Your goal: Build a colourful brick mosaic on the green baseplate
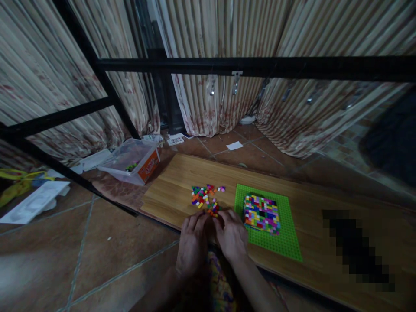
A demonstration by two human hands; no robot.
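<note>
My left hand is at the near edge of the wooden board, its fingers curled together and the tips pointing at a loose pile of small coloured toy bricks. Close beside it, my right hand has its fingers bent and drawn together by the nearest bricks. Whatever lies between the fingertips of either hand is too small and dark to make out. To the right of my right hand lies a green studded baseplate. A thick square block of many-coloured bricks sits on it.
The wooden board rests low above the tiled floor. Beyond its left end stands a clear plastic tub with an orange label and some green pieces inside. A black metal frame crosses before the curtains. A white tray lies at far left.
</note>
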